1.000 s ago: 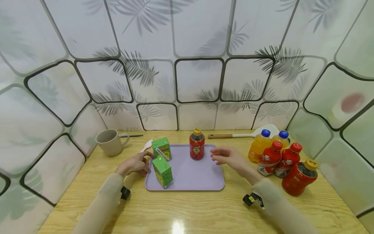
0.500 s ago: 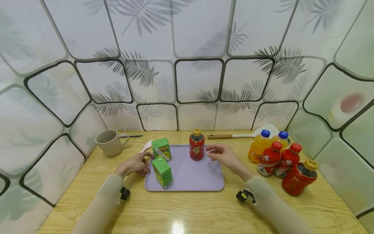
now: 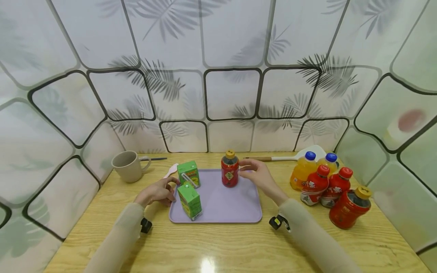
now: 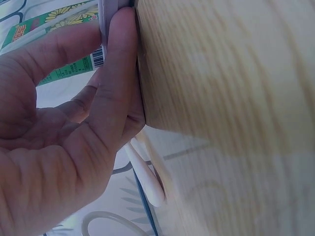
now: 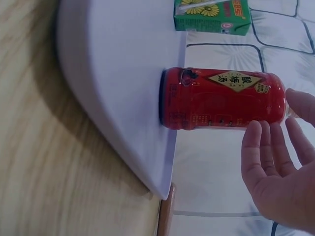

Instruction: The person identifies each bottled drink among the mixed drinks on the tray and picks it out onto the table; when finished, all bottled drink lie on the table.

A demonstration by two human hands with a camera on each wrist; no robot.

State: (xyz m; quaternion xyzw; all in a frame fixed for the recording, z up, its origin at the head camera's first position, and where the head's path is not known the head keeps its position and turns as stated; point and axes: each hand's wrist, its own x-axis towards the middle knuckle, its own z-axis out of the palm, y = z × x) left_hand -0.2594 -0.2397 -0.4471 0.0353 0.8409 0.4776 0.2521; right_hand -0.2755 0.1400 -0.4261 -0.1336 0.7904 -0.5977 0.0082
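Observation:
On a lilac tray [image 3: 222, 208] stands a red-labelled bottle [image 3: 230, 170] with a gold cap. My right hand [image 3: 257, 176] is beside its right side, fingertips right at the bottle's upper part and thumb spread apart in the right wrist view. Two green drink cartons [image 3: 190, 201] stand on the tray's left half, each upright; a straw shows on one. My left hand [image 3: 158, 193] grips the tray's left rim, the thumb above and fingers under it in the left wrist view.
Orange drink bottles [image 3: 302, 170] and several red bottles [image 3: 349, 206] stand right of the tray. A spatula [image 3: 273, 159] lies behind it. At the left are a mug [image 3: 128, 167], a pink-white utensil [image 3: 172, 170] and a dark pen-like stick [image 3: 157, 158].
My right hand has moved left, from over the tray's right edge up to the red-labelled bottle. The left hand, the tray and the cartons have stayed in place.

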